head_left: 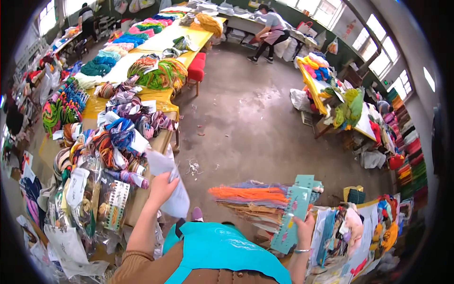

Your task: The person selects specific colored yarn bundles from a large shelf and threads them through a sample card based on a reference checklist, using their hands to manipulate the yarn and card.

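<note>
Head cam: left hand (163, 190) has some white paper (177, 201) pinched in it, right hand (304, 229) is gripping a teal card (294, 208) with orange, bluish and tan yarn strands (253, 195) sticking out leftward. Just left of the left hand there's a long worktop (165, 100) heaped with yarn hanks (113, 137). Beyond both hands: scuffed grey-brown floor (236, 128) with thread scraps (194, 167), and someone (273, 29) leaning at the far end.

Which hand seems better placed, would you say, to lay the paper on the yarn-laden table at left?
Probably the left hand: it holds the paper beside that table. The right hand is across the body, holding a green card with yarn.
</note>
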`<state>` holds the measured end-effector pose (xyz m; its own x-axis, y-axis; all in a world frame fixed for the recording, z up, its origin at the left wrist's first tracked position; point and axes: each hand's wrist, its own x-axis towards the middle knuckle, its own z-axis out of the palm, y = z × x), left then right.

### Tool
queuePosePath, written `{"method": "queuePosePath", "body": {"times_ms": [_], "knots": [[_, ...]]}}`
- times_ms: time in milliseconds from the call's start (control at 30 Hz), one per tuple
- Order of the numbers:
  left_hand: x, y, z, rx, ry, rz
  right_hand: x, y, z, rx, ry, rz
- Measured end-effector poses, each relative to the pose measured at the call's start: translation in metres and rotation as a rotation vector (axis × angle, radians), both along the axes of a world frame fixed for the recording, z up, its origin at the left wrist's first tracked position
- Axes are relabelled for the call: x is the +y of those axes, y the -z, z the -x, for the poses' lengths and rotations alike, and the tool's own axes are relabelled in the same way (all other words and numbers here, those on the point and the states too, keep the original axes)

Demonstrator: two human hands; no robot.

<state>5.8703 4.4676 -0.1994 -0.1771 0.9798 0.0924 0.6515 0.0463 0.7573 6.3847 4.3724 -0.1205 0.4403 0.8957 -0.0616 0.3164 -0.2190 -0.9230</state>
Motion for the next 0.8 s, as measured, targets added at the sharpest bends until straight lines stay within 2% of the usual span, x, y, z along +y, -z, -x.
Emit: {"method": "queuePosePath", "body": {"times_ms": [133, 167, 267, 333, 367, 433, 567, 667, 700, 800], "knots": [[0.094, -0.079, -0.029, -0.272, 0.092, 0.035, 0.106, -0.028, 0.009, 0.033, -0.077, -0.039], [0.118, -0.073, -0.026, -0.265, 0.082, 0.036, 0.134, -0.031, 0.012, 0.065, -0.09, -0.04], [0.189, -0.061, -0.026, -0.588, 0.081, 0.047, 0.227, -0.034, 0.019, 0.105, -0.124, -0.036], [0.234, -0.061, -0.022, -0.597, 0.054, -0.033, 0.294, -0.034, 0.021, 0.06, -0.235, -0.007], [0.256, -0.061, -0.014, -0.479, 0.017, 0.04, 0.329, -0.04, 0.032, 0.067, -0.248, -0.045], [0.301, -0.058, -0.01, -0.621, -0.024, -0.017, 0.399, -0.029, 0.023, 0.035, -0.287, -0.023], [0.384, -0.058, 0.005, -0.83, -0.224, -0.032, 0.538, -0.039, 0.018, -0.093, -0.408, 0.023], [0.433, -0.087, 0.016, -0.839, -0.428, -0.021, 0.641, -0.061, 0.026, -0.082, -0.527, 0.028], [0.445, -0.09, 0.023, -0.864, -0.462, -0.051, 0.673, -0.07, 0.035, 0.023, -0.567, 0.004], [0.475, -0.098, 0.047, -0.887, -0.572, -0.121, 0.77, -0.099, 0.059, -0.017, -0.675, -0.063]]}}
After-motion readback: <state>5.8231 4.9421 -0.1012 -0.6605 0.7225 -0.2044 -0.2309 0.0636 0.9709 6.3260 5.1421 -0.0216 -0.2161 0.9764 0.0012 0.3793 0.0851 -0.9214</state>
